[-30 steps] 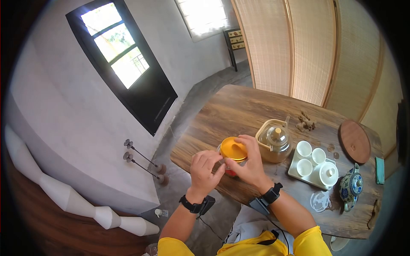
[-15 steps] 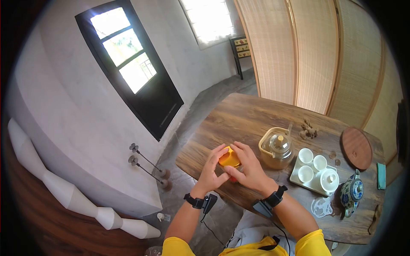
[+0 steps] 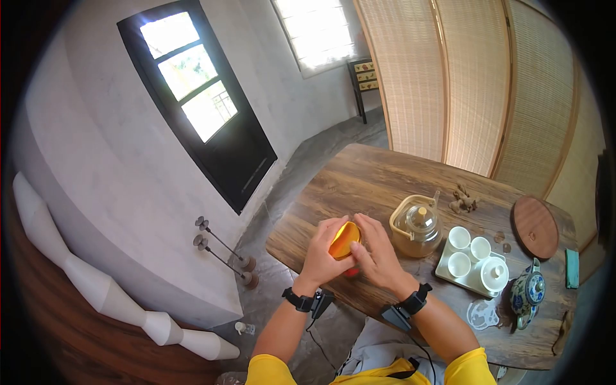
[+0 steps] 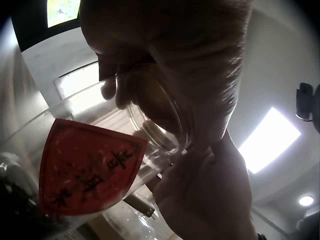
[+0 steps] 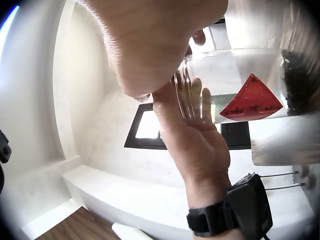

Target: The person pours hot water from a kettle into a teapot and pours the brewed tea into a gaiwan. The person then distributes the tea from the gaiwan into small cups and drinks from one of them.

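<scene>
A glass jar [image 5: 235,67] with an orange-yellow lid [image 3: 346,241] stands at the table's near left edge. The lid's face looks tilted between the two hands. My left hand [image 3: 324,253] curves round its left side, with fingers along the jar's neck seen through the glass in the right wrist view. From the other side my right hand [image 3: 380,253] grips the lid, its thumb at the near rim. A red label [image 4: 90,167] with dark writing is on the jar wall. Dark leaves [image 5: 297,82] fill the jar's bottom. Palms hide the lid in both wrist views.
Right of the jar stands a glass teapot [image 3: 417,234] with a looped handle. Beyond are a white tray [image 3: 443,269] with cups and a lidded pot, a blue-patterned teapot [image 3: 528,292], a round wooden tray [image 3: 535,226] and ginger-like roots [image 3: 463,200].
Both hands have drawn in closer round the lid, the left shifting from its near rim to its left side. The lid's face has tilted. The view has shifted slightly.
</scene>
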`<state>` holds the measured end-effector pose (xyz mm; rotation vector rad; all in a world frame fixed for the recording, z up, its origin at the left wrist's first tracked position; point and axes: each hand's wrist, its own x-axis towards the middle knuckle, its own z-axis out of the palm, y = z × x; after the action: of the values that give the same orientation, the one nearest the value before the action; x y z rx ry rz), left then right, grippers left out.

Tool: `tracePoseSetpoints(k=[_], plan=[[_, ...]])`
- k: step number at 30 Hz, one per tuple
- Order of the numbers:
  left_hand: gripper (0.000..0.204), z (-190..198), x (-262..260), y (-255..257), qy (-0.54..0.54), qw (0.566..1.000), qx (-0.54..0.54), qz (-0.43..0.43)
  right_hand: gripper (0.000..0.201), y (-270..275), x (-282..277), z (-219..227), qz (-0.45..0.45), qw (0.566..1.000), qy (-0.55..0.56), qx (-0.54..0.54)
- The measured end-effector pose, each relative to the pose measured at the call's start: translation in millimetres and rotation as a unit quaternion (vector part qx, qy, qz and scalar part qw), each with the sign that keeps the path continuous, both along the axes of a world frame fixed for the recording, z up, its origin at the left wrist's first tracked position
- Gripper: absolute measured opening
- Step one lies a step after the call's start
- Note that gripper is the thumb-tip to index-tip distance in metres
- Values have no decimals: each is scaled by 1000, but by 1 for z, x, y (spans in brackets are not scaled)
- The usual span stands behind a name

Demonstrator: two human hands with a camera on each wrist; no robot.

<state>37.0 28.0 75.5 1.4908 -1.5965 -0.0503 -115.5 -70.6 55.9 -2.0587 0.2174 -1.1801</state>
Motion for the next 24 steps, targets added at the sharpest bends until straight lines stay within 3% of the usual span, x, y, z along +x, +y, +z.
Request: tracePoseSetpoints(k=[3, 5, 6, 8, 12, 14, 21, 24], plan=[[74, -17, 3, 2, 3, 997, -59, 47, 40, 0, -7, 4, -50, 998, -27, -22], [76, -27, 7, 1, 92, 990, -99, 41, 20, -1, -6, 11, -97, 991, -55, -76], [76, -32, 8, 1, 92, 990, -99, 41, 20, -2, -9, 14, -97, 991, -55, -76], [77, -37, 8, 0, 161, 980, -112, 34, 18, -5, -15, 21, -38, 982, 96, -159], [74, -39, 9, 0, 167, 978, -122, 34, 14, -15, -11, 53, 14, 968, 198, -152], [73, -39, 12, 0, 80, 990, -114, 36, 17, -17, -7, 70, -10, 923, 347, -164], [77, -28, -7, 0, 30, 995, -97, 0, 18, -20, -18, 52, -21, 933, 346, -95], [77, -20, -18, -4, 22, 995, -91, -44, 24, -21, -36, 55, 3, 935, 356, -5]])
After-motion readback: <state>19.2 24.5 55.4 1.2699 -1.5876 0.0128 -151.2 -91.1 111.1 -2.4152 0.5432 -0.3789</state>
